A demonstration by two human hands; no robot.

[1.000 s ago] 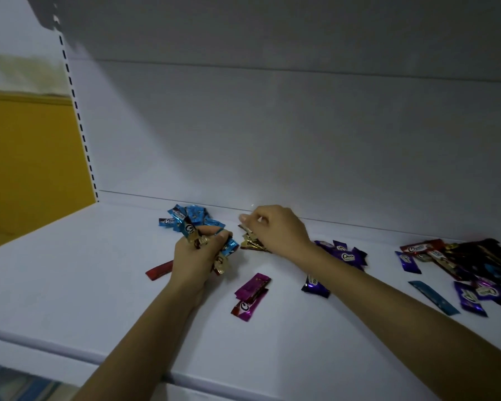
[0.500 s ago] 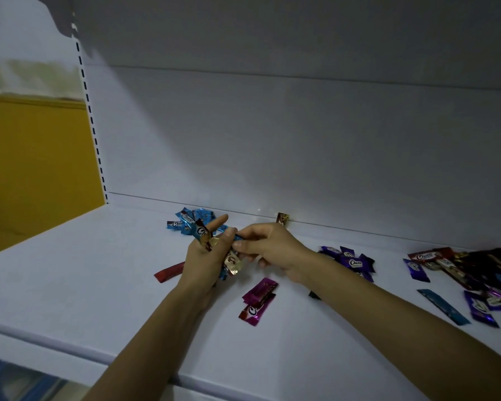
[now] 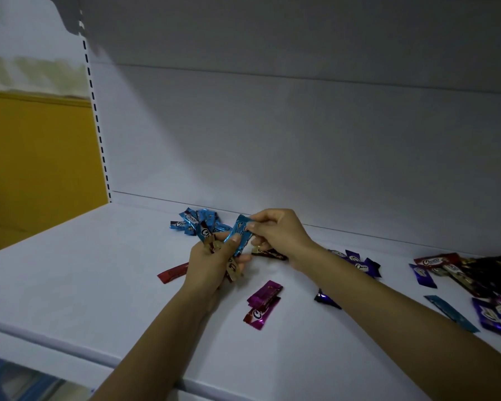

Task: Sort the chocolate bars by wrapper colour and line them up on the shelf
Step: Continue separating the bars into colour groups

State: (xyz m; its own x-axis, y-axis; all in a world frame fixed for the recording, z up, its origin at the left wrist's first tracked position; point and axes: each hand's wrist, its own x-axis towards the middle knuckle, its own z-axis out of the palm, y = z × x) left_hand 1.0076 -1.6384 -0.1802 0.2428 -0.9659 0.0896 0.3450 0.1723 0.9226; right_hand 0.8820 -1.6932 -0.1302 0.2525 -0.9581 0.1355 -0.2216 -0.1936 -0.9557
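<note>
Right hand (image 3: 278,234) pinches a blue foil-wrapped bar (image 3: 241,237) from the left hand's (image 3: 209,269) gripped bunch (image 3: 233,270); next, probably the centre-frame blue pile (image 3: 195,222).

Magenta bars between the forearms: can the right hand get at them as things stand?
Probably yes, once freed: the magenta bars lie uncovered near the right hand, nothing between them. It pinches a blue bar, though, and must drop that first.

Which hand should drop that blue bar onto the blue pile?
Right. The right hand pinches the blue bar near its top edge; the left hand grips a bundle of other bars, and the blue pile lies close behind.
</note>
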